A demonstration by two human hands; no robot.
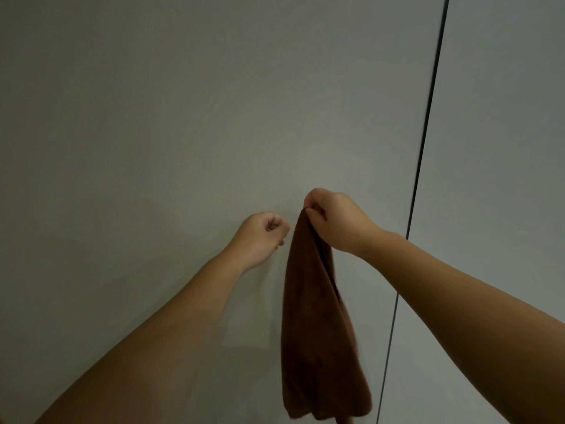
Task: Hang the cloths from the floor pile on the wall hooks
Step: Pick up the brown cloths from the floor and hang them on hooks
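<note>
Brown cloth point(318, 325) dangles against the wall point(183, 117), pinched at its top by the right hand point(333, 221); left hand point(263, 237), beside the cloth, is curled and empty. No hook visible; hanging looks unfinished.

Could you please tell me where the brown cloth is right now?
In the head view, the brown cloth hangs low and right of centre against the wall, its top pinched by the right hand, beside the curled left hand.

Brown cloth, grey wall

The cloth point(318, 332) under the right hand point(333, 223) is plain dark brown. The wall point(183, 117) behind both hands is plain grey, with a thin black line point(428, 117) right of them.
</note>
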